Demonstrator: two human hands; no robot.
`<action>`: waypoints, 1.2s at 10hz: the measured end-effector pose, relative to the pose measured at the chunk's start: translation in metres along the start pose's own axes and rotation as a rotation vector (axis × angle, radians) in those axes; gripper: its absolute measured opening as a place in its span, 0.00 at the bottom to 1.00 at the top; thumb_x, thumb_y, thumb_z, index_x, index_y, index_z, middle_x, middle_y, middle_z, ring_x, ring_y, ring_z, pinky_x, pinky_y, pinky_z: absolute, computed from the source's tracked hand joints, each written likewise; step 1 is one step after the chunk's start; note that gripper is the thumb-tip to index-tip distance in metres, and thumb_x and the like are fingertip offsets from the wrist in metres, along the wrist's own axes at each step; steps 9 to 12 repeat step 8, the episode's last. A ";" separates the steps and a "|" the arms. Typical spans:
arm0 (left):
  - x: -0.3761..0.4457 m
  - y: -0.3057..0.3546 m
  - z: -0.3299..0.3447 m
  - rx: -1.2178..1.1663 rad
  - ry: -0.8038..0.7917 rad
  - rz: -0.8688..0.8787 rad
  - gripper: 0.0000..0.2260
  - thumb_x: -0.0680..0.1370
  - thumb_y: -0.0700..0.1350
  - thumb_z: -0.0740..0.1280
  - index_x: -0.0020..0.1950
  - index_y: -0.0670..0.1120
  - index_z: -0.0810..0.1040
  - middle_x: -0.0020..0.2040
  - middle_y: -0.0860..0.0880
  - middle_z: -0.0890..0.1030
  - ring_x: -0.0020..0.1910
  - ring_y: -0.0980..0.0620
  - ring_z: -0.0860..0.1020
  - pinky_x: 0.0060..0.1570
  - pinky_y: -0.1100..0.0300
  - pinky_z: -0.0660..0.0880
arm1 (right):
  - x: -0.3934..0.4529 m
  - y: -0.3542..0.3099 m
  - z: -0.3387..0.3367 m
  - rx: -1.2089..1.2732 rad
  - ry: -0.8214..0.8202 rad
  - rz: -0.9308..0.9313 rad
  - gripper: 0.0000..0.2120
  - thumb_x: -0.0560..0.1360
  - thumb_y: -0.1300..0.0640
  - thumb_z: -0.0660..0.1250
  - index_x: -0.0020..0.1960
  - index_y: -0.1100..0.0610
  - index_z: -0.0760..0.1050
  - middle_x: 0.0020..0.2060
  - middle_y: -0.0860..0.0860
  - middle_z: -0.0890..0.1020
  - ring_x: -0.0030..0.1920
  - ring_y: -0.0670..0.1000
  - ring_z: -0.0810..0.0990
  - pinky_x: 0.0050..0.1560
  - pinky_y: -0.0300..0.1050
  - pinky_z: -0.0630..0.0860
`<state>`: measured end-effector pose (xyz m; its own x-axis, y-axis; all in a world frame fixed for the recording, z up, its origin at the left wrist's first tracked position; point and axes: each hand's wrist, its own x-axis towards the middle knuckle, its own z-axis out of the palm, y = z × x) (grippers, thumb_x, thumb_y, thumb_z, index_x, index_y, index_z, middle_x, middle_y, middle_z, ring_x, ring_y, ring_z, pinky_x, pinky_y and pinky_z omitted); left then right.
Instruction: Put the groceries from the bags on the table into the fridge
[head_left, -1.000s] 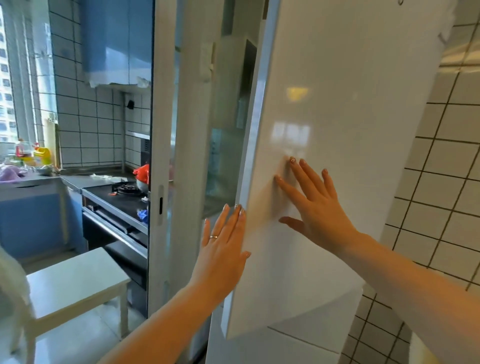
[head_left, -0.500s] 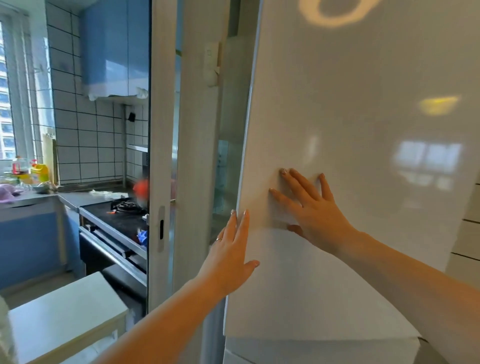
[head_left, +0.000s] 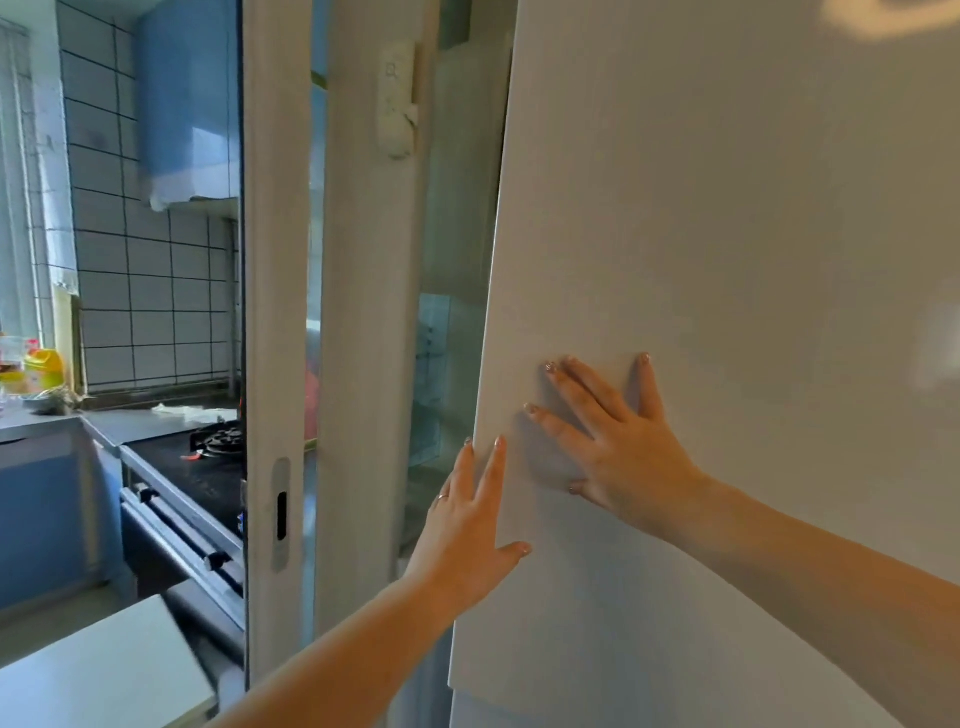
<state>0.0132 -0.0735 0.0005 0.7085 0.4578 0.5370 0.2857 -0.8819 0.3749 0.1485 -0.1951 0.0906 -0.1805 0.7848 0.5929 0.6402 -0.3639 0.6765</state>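
Both hands are pressing flat, fingers straight, on the fridge door (head_left: 727, 260), left hand (head_left: 467, 525) beside its edge, right hand (head_left: 618, 447) further in, apparently needing even pressure until it seals.

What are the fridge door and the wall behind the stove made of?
Fridge door: white, smooth and glossy, probably painted metal or glass; it mirrors a lamp and the window. Wall: glazed white tiles, likely ceramic, with dark grout lines.

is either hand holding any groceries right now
No, the left hand and right hand both lie flat with straight fingers on the white fridge door, holding nothing.
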 end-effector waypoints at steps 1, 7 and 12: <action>0.013 -0.005 0.013 -0.013 0.028 0.006 0.48 0.74 0.58 0.68 0.68 0.62 0.25 0.76 0.50 0.36 0.76 0.46 0.47 0.72 0.54 0.54 | 0.004 0.003 0.012 -0.014 -0.018 0.003 0.47 0.53 0.43 0.80 0.69 0.54 0.69 0.71 0.62 0.64 0.73 0.60 0.59 0.63 0.76 0.47; 0.023 -0.023 -0.007 -0.006 -0.084 0.065 0.42 0.76 0.56 0.65 0.75 0.55 0.36 0.77 0.49 0.46 0.75 0.46 0.52 0.72 0.51 0.56 | 0.012 0.000 -0.002 -0.069 -0.258 0.090 0.44 0.49 0.43 0.82 0.63 0.53 0.76 0.69 0.59 0.68 0.71 0.58 0.65 0.61 0.76 0.57; 0.016 -0.023 -0.030 -0.009 -0.098 0.122 0.39 0.76 0.55 0.65 0.77 0.53 0.41 0.77 0.50 0.50 0.75 0.47 0.52 0.72 0.51 0.56 | 0.014 -0.007 -0.026 0.006 -0.323 0.237 0.42 0.58 0.43 0.78 0.69 0.51 0.69 0.73 0.58 0.62 0.73 0.56 0.60 0.66 0.70 0.53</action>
